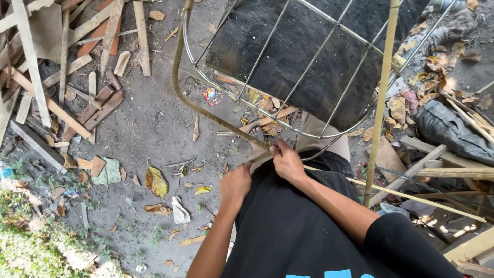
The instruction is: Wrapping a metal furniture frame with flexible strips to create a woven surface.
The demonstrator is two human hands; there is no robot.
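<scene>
Rattan-brown wrapping covers the curved rim (191, 100) of a round metal wire frame (288, 67) that stands tilted in front of me, its bottom edge close to my lap. The wrapped part runs from the top of the view down the frame's left side to my hands; past them the rim is bare grey wire. My right hand (287, 162) sits on the rim at that point, its fingers closed around the end of the wrapping and the wire under it. My left hand (235, 184) is just beside it, a little lower and nearer my body, curled into a loose fist; I cannot tell from here what it grips. A thin pale strip (411, 195) leads off from my right hand to the right, across my black shirt (288, 231).

Behind the wires hangs a dark sheet (309, 56). A bamboo pole (382, 98) stands upright to the right of the frame, crossing in front of it. The ground (149, 128) is grey dirt strewn with dry leaves (155, 181). Scrap wood slats (67, 67) are heaped at the upper left, more planks (453, 172) and a dark plastic bag (453, 131) lie at the right.
</scene>
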